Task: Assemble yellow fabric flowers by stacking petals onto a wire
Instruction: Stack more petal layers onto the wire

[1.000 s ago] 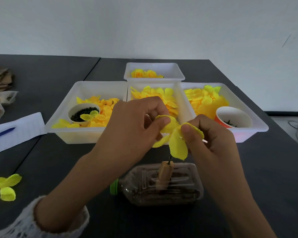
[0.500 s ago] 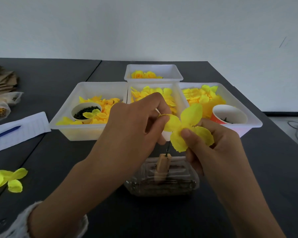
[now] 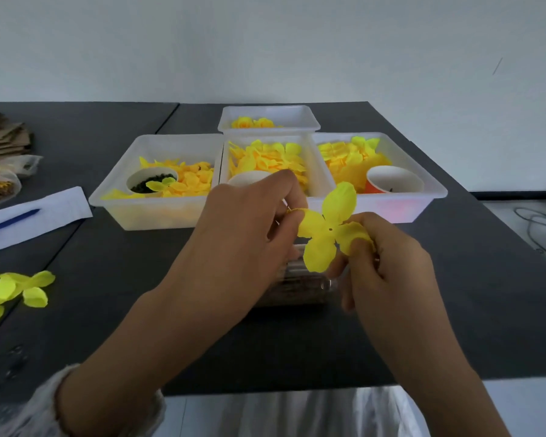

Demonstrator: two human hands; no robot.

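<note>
A yellow four-lobed fabric petal piece with a small hole at its centre is spread flat between both hands, above a clear plastic bottle lying on the dark table. My left hand pinches its left lobe with thumb and fingers. My right hand pinches the right lobe. The wire is hidden behind the petal and my hands. A thin pale stick shows by my left fingertips.
Behind the hands stand three white trays of yellow petals, left, middle and right, holding small cups, and a fourth tray with finished flowers at the back. Loose pale petals lie at the left, near paper with a blue pen.
The petal piece has opened out flat and now faces the camera, showing its centre hole. Both hands shifted slightly right and lower, now covering the wooden peg on the bottle.
</note>
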